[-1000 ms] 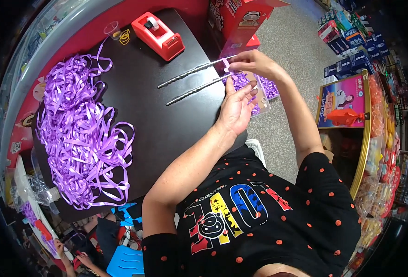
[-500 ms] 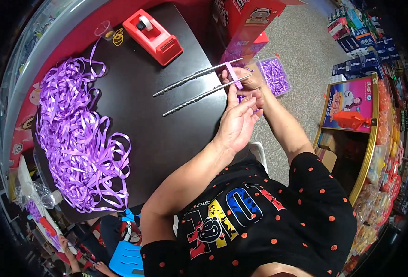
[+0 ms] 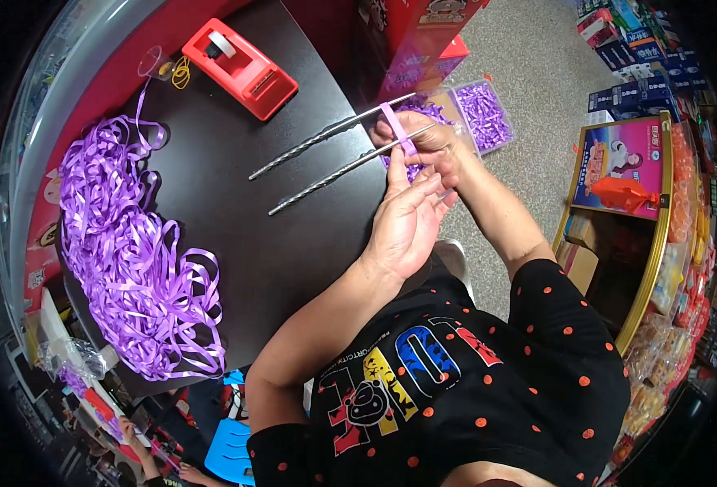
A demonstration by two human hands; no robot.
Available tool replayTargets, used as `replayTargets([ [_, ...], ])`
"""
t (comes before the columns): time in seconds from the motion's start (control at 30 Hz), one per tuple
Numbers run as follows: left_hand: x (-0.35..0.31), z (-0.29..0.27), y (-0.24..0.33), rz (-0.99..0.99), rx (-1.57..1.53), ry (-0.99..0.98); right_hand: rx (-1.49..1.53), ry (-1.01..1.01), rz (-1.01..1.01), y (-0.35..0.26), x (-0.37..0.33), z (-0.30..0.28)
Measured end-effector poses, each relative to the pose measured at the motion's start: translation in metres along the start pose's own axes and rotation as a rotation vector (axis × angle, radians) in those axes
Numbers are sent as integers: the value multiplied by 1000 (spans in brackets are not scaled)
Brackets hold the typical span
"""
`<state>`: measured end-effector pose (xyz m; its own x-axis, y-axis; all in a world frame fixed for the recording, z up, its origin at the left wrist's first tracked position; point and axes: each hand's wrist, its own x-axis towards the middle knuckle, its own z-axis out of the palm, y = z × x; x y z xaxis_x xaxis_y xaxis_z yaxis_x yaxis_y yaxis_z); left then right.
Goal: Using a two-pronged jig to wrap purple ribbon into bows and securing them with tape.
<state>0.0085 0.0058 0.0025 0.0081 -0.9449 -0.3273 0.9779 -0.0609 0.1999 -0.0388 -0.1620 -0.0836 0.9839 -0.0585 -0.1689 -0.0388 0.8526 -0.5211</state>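
Note:
Two long, spiral-twisted metal rods (image 3: 314, 143), resembling drill bits, stick out side by side over the dark table. A flat purple ribbon (image 3: 397, 128) is looped across both near their smooth ends. My right hand (image 3: 430, 140) is behind the rods, fingers curled at the ribbon. From below, my left hand (image 3: 403, 227) reaches its index finger to the ribbon at the lower rod; its other fingers bend beside my right hand. The exact grip of both fingertips is partly hidden. A big tangled heap of purple ribbon (image 3: 131, 252) lies on the table's left side.
A red tape dispenser (image 3: 253, 81) stands on the dark table (image 3: 253, 268), near a clear cup (image 3: 155, 63) and yellow rubber bands (image 3: 181, 73). Beyond my hands, a clear box (image 3: 501, 136) holds small purple ribbon pieces. A red carton (image 3: 423, 40) stands behind; a gold-edged cabinet (image 3: 647, 276) is right.
The table, dispenser and ribbon heap have shifted left in the view. My hands and the rods stay almost the same, with the ribbon still across both rods.

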Motion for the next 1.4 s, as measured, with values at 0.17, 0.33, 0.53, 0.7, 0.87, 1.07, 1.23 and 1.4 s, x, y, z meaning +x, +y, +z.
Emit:
replayTargets([
  [0.17, -1, -1, 1, 14, 15, -27, -89, 52, 23, -7, -3, 1],
  [0.33, -1, 1, -2, 35, 53, 15, -214, 212, 63, -30, -13, 4],
  [0.53, -4, 4, -2, 43, 103, 2, -323, 406, 185, -58, -26, 41],
  [0.7, -2, 2, -2, 42, 94, 7, -349, 313, 196, -61, -36, 45],
  [0.87, -2, 3, -2, 31, 94, 3, -367, 419, 110, -56, -45, 32],
  [1.07, -2, 4, -1, 53, 105, 2, -484, 442, 125, -53, -32, 20],
  [1.23, -3, 1, -2, 48, 57, 9, -362, 265, 227, -38, -17, 10],
  [1.4, -2, 0, -3, 40, 35, 42, -312, 173, 167, -23, -2, 3],
])
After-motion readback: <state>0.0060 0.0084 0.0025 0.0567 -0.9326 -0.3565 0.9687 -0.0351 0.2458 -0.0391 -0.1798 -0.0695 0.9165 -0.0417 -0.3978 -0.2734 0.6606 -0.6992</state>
